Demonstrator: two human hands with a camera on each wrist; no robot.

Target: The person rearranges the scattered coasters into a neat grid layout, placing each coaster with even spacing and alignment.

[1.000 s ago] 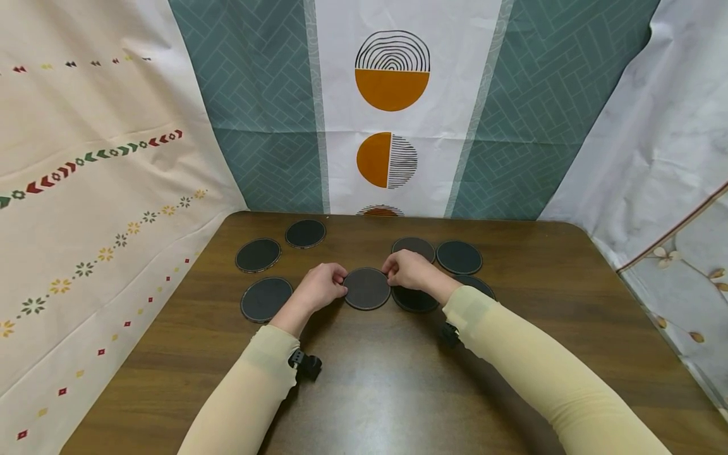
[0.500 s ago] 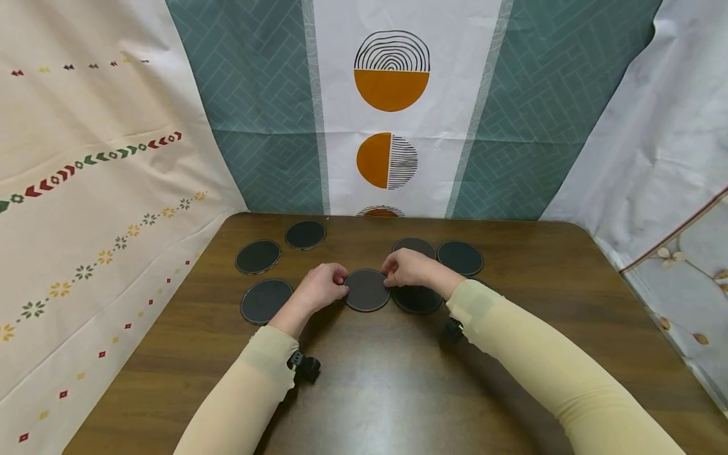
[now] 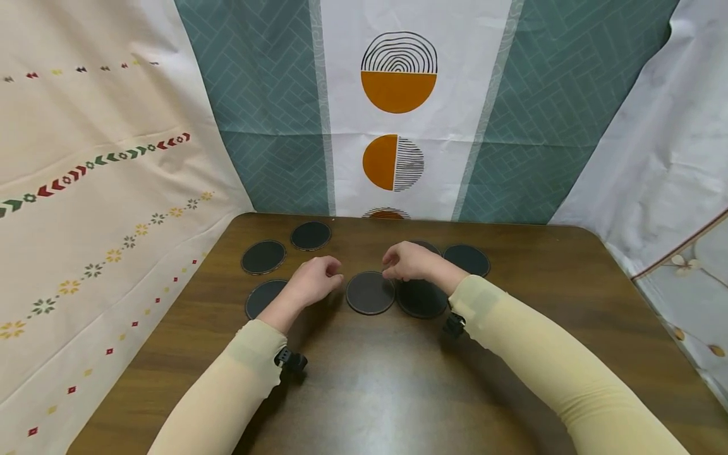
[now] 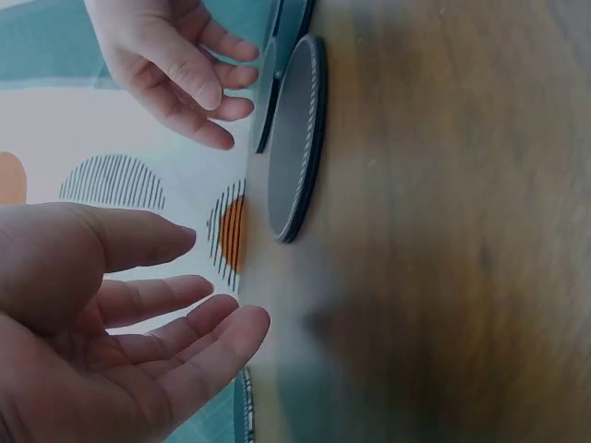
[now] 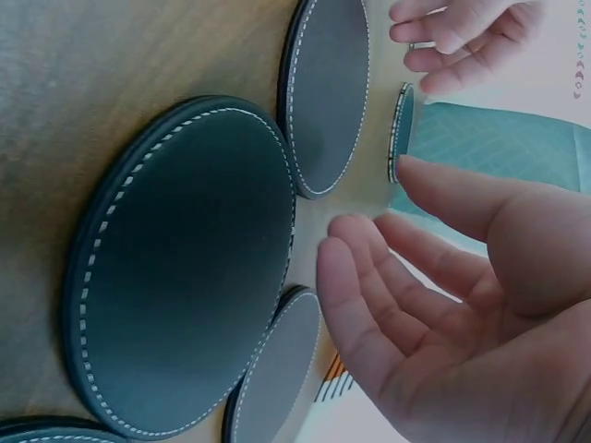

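Both hands off the leather here, and the danger is in the crowding: the middle disc (image 3: 370, 293) sits so close to the darker disc (image 3: 422, 299) on its right, touching or very nearly, that a careless sideways brush could shove one into the other and spoil the line. The right hand (image 3: 412, 260) looks the likelier culprit, reaching above that darker disc with its fingertips hanging low; a dip of the wrist might drag it askew. Over on the other side, the left hand's forearm crosses in front of the near-left disc (image 3: 264, 299), so a trailing cuff could catch that rim too. And the grip? Nothing in either one! The left hand (image 3: 316, 278) has its thumb well away from loosely bent fingers; the right shows the same relaxed gap, wide enough to see through in its wrist view. The middle disc lies flat on the wooden table (image 3: 364, 385), between the two hands, just beside the right fingertips, which overlap its far-right edge from overhead yet look clear of it from the wrist, with a plainer gap over to the left fingers.
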